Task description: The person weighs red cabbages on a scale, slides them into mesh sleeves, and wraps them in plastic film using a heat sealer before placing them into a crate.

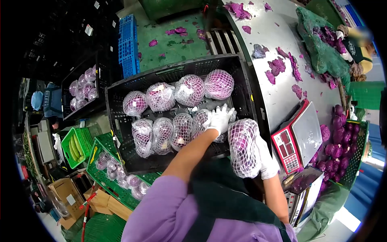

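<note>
My right hand (pixel 265 159), in a white glove, grips a red cabbage (pixel 244 149) in white foam netting and clear film, at the near right corner of a black plastic crate (pixel 173 72). My left hand (pixel 220 119), gloved too, lies inside the crate with fingers spread over a wrapped cabbage (pixel 199 123) at the right of the near row. What its palm touches is partly hidden. Netted cabbages fill two rows in the crate, among them one (pixel 219 84) at the far right and one (pixel 142 138) at the near left.
To the right, a metal table (pixel 278 36) bears loose purple leaves and a red scale (pixel 296 137). Loose cabbages (pixel 338 151) lie beyond it. A co-worker (pixel 356 48) handles leaves by a green net bag (pixel 322 52). A green crate (pixel 107 177) of wrapped cabbages sits below left.
</note>
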Motion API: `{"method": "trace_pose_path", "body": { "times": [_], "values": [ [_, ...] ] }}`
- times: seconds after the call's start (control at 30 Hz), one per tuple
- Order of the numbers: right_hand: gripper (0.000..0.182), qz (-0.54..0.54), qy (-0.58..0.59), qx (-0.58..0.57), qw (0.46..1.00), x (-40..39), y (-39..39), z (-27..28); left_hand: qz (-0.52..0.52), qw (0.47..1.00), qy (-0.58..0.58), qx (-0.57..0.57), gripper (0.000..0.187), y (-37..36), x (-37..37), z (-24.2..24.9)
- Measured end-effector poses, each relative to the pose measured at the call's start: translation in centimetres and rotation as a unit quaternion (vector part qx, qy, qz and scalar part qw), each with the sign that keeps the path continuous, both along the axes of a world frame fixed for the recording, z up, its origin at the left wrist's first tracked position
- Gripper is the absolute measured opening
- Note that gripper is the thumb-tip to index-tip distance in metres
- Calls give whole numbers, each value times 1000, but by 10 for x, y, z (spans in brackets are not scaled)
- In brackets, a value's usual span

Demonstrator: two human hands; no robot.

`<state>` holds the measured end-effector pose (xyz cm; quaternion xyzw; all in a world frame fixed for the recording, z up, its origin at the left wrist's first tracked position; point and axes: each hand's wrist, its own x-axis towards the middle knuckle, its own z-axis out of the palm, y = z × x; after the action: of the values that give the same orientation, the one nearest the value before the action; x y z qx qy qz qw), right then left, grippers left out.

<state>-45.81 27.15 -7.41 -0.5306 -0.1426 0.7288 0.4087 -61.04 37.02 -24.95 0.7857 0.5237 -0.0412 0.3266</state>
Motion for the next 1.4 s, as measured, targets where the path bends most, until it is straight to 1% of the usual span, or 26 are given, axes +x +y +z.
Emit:
{"method": "trace_pose_path", "body": {
  "times": [0.03,0.07,0.13,0.17,0.2,0.27,0.3,0.33,0.4,0.47,0.5,0.53,0.6,0.67,0.7,0.8,0.87,1.0,1.03,1.07,1.13,1.2,1.23,1.33,1.37,1.4],
  "values": [
    [41,-1,22,15,1000,-2,5,-6,7,1000,-14,0,79,3,-1,-3],
    [41,0,24,15,1000,-3,7,-11,8,1000,-13,0,79,3,-3,-7],
    [42,-26,41,12,999,-4,13,-21,17,998,-51,44,76,4,-10,-7],
    [44,-37,46,12,998,0,11,-34,58,991,-103,57,72,6,-13,-9],
    [44,-35,49,12,998,1,9,-39,90,975,-152,137,63,8,-18,-15],
    [47,-43,46,-18,998,1,11,-46,140,962,-203,119,53,21,-35,-10],
    [50,-48,52,-18,997,1,11,-48,133,946,-204,214,47,25,-47,-7],
    [53,-45,48,-23,998,-1,14,-41,141,947,-195,215,48,31,-62,6],
    [54,-37,23,-25,999,0,16,-43,157,928,-128,312,54,37,-88,13],
    [55,-57,24,-51,997,-2,19,-42,169,921,-39,350,65,39,-121,15],
    [55,-55,26,-59,996,-3,21,-40,173,919,-7,354,74,41,-138,12],
    [55,-54,27,-67,996,-2,21,-40,181,929,30,320,82,43,-155,17],
    [55,-62,29,-71,995,-1,21,-43,199,934,73,287,88,45,-185,20],
    [56,-59,34,-72,995,1,20,-44,175,949,88,249,91,46,-209,21],
    [58,-63,31,-75,995,0,20,-44,156,938,119,285,89,44,-219,15],
    [56,-72,6,-81,994,-8,23,-37,123,947,128,268,78,31,-227,18],
    [57,-64,34,-72,995,-1,20,-41,131,947,138,258,74,7,-215,28],
    [54,-73,26,-48,996,-4,18,-39,109,954,138,243,75,-43,-206,34],
    [56,-62,8,-45,997,-3,17,-40,104,961,148,208,75,-47,-206,40],
    [58,-51,-10,-42,998,-3,17,-40,99,960,145,220,77,-49,-209,37],
    [58,-56,-11,-42,997,-5,18,-35,100,958,134,233,75,-43,-211,41],
    [56,-63,22,-57,996,-5,18,-31,114,956,100,251,69,-30,-215,44],
    [56,-69,20,-44,996,-7,17,-30,145,958,82,234,61,-20,-213,54],
    [57,-61,-4,-35,997,-6,15,-37,199,938,-9,285,60,12,-216,42],
    [56,-65,1,-42,997,-5,14,-40,204,936,-47,284,61,22,-208,50],
    [56,-68,-2,-43,997,-5,14,-39,211,940,-87,253,65,33,-196,54]
  ]
}}
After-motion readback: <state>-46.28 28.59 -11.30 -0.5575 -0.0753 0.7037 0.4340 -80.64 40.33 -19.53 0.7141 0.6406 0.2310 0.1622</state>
